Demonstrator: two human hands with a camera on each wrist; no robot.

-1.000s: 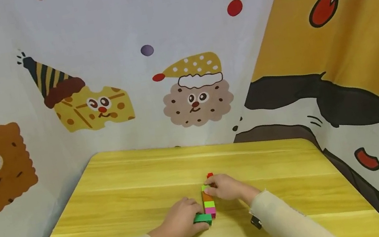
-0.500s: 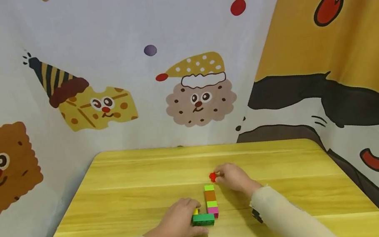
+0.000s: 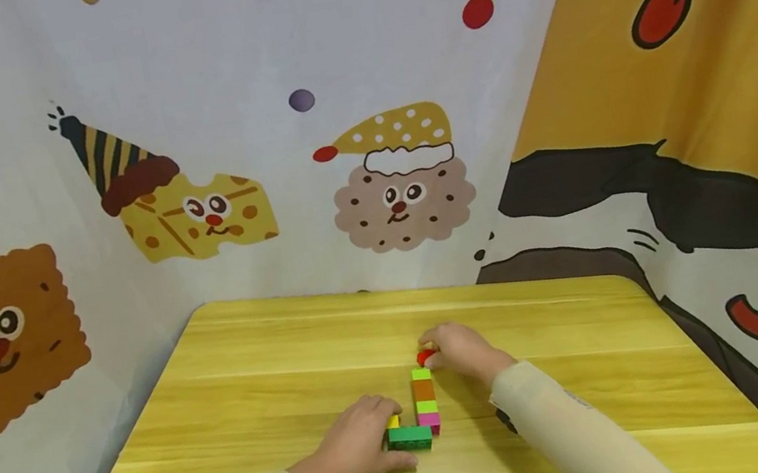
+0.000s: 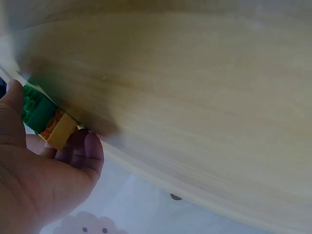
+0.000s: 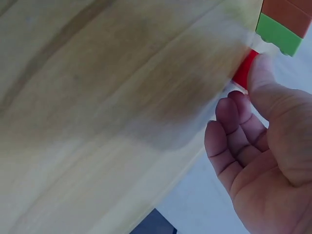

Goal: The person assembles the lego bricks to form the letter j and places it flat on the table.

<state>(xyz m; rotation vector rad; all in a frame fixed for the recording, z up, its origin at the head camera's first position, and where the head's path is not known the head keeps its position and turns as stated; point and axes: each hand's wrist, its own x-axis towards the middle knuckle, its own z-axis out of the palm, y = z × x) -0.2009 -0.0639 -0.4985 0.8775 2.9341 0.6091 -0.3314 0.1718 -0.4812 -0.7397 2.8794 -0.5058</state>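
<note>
On the table lies a line of joined toy building bricks [image 3: 423,391]: lime, orange, lime and pink. A green brick [image 3: 410,438] sits against its near end, with a yellow brick [image 4: 62,130] attached beside it. My left hand [image 3: 355,444] curls round the green and yellow bricks, thumb on the near side and fingers beyond. Just past the line's far lime end [image 5: 279,35], my right hand [image 3: 462,350] pinches a small red brick [image 3: 426,357] between thumb and fingers. In the right wrist view the red brick [image 5: 245,70] is partly hidden by the thumb.
The wood-grain table [image 3: 278,356] reaches back to a cartoon-printed cloth [image 3: 208,89]. A dark object [image 3: 505,420] shows partly beside the right sleeve.
My right hand has drawn the red brick away from the far end of the line, turned it, then brought it back closer. The left hand has loosened slightly, uncovering the yellow brick.
</note>
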